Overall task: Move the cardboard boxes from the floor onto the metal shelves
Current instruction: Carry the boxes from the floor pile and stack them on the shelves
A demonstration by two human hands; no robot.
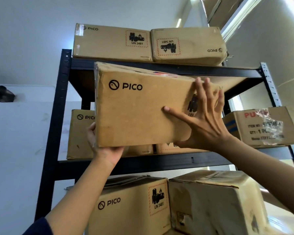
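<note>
- While both arms reach up, the left hand (103, 150) cups the lower left corner of the held box (134, 112), palm under the bottom edge and fingers wrapped up round the side: that grip is curled on the cardboard.
- Over on the other side, the right hand (205, 119) lies flat on the box's front face, fingers spread wide, thumb stretched out to the left: an open, pressing grip.
- That held box, PICO logo facing us, hangs tilted in the air in front of the middle bay of the metal shelf unit (58, 116), between the top board and the middle one.
- Down low, nearest to us, two boxes sit side by side: a PICO lower box (131, 206) and a crumpled plain box (215, 204), touching.
- Behind the held box, on the middle shelf, another PICO box (80, 133) peeks out at left, and a red-lettered box (261, 128) stands at right.
- Up top, two PICO boxes crown the rack: the top left box (112, 41) upright, the top right box (188, 45) with its print upside down, just beside each other.
- Farthest back, a white wall (24, 48).
</note>
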